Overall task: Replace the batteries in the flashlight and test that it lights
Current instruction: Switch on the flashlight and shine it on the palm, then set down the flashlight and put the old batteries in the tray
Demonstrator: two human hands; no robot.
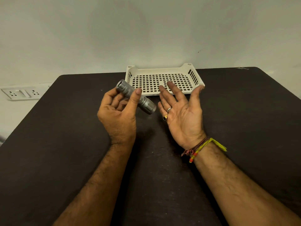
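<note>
A short grey metal flashlight (147, 106) is held above the dark table (48, 144), lying slantwise with one end toward the upper left and the wider end toward the lower right. My left hand (118, 115) grips its ribbed middle between thumb and fingers. My right hand (182, 110) is beside the flashlight's lower-right end, palm up, fingers spread, holding nothing. It wears two rings, and coloured threads circle its wrist. No batteries are in view.
A cream perforated plastic tray (193, 70) stands at the table's far edge against the wall, with nothing visible in it. A white wall socket panel (21, 93) is at the left, beyond the table's edge.
</note>
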